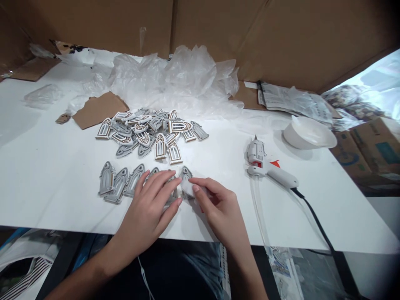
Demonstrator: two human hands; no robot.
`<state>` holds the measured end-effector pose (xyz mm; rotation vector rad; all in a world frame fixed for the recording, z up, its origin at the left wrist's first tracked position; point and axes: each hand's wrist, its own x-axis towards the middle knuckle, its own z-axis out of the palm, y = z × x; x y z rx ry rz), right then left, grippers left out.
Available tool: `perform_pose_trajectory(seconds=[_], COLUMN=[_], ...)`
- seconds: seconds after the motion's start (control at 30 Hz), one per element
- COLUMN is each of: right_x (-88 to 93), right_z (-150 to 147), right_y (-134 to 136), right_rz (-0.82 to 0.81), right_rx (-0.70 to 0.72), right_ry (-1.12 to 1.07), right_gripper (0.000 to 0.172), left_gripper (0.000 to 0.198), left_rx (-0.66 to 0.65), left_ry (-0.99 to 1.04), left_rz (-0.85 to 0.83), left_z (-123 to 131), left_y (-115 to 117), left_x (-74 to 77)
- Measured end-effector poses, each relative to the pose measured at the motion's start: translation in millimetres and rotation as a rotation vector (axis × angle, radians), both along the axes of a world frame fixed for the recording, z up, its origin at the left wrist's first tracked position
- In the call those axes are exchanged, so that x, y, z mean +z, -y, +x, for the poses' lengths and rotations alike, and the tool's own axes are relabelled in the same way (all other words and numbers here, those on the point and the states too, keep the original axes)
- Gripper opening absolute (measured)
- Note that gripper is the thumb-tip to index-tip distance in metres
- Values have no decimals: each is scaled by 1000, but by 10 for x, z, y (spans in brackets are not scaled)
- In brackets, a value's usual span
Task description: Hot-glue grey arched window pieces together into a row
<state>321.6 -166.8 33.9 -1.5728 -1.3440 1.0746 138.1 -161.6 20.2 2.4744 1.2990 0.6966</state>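
Note:
Grey arched window-shaped pieces (116, 185) lie in a row at the front of the table, plain grey side up. Over the right part of this row rests my left hand (150, 204), its fingers apart and stretched out, hiding some of the pieces. My right hand (217, 204) pinches a small whitish flat piece (187, 187) between thumb and forefinger. That piece lies over the lower part of the rightmost grey arched piece (185, 171). Whether it touches the grey surface I cannot tell.
Behind the row is a pile of arched pieces (160, 146), several showing brown scrollwork. A white glue gun (281, 175) lies at right, its cord running off the front edge. Beyond are a white bowl (309, 135), torn cardboard (100, 110) and crumpled plastic bags (187, 75).

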Motion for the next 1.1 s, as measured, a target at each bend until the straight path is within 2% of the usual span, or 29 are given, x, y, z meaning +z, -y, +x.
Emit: perform_pose_trajectory(seconds=[0.43, 0.8, 1.1], right_x=[-44, -56, -22], right_z=[-261, -406, -411], right_y=[-5, 1, -11], right_rz=[98, 142, 108], right_rx=[-15, 27, 32], right_ry=[154, 275, 222], right_gripper=[19, 19, 17], left_gripper=[24, 26, 27], left_rx=[73, 77, 104], left_ry=[25, -19, -9], left_rz=[24, 9, -12], left_z=[-63, -91, -97], left_y=[-38, -35, -47], left_x=[-4, -4, -31])
